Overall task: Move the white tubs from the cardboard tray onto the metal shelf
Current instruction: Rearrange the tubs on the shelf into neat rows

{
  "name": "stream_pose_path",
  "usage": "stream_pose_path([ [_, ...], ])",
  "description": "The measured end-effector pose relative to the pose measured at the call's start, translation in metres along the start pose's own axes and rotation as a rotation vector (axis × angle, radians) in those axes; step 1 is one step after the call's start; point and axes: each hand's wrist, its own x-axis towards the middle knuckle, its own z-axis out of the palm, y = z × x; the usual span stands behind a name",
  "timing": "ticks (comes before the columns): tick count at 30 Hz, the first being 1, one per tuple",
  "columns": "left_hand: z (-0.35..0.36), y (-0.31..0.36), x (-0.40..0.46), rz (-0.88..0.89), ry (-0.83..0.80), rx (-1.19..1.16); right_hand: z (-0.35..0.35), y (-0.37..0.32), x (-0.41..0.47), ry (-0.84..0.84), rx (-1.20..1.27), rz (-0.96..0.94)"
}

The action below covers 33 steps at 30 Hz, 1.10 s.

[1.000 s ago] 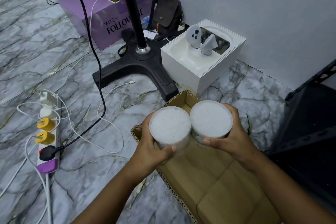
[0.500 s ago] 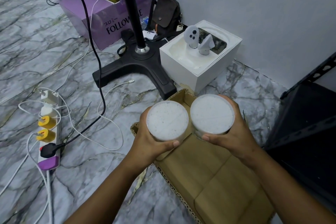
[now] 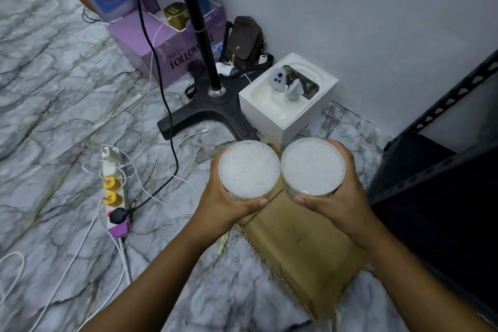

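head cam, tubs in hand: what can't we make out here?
- Tub and tub bases and walls: head view looks down on the tops; left hand and right hand wrap the sides.
- Tray far end: behind the tubs and hands.
- Shelf: cut off by the right edge, its surfaces too dark to read.
- Fingers on the tubs' far sides: mostly hidden.

Both hands are full, each gripping a white tub above the cardboard tray. The metal shelf stands just right of the tray, its opening dark; a white box and stand base crowd the tray's far corner.
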Motion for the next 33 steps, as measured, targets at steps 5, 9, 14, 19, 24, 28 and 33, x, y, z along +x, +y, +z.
stream_pose_path([
  [5, -0.017, 0.101, -0.031, -0.029, -0.011, -0.041, -0.017, -0.106, -0.018, 0.024, 0.022, 0.044],
  [9, -0.03, 0.185, -0.058, -0.027, -0.005, -0.045, -0.028, -0.195, -0.039, 0.017, 0.034, 0.053],
  [14, -0.037, 0.281, -0.097, -0.015, -0.002, -0.063, -0.049, -0.292, -0.074, 0.028, 0.064, 0.052],
  [19, -0.035, 0.363, -0.142, -0.018, -0.011, -0.085, -0.077, -0.375, -0.117, 0.063, 0.069, 0.071],
  [24, -0.026, 0.424, -0.18, -0.017, -0.064, -0.089, -0.104, -0.442, -0.16, 0.144, 0.095, 0.064],
  [28, -0.014, 0.463, -0.199, -0.006, -0.125, -0.101, -0.127, -0.476, -0.187, 0.238, 0.091, 0.074],
  [33, 0.008, 0.5, -0.206, 0.011, -0.204, -0.102, -0.151, -0.508, -0.214, 0.382, 0.082, 0.083],
])
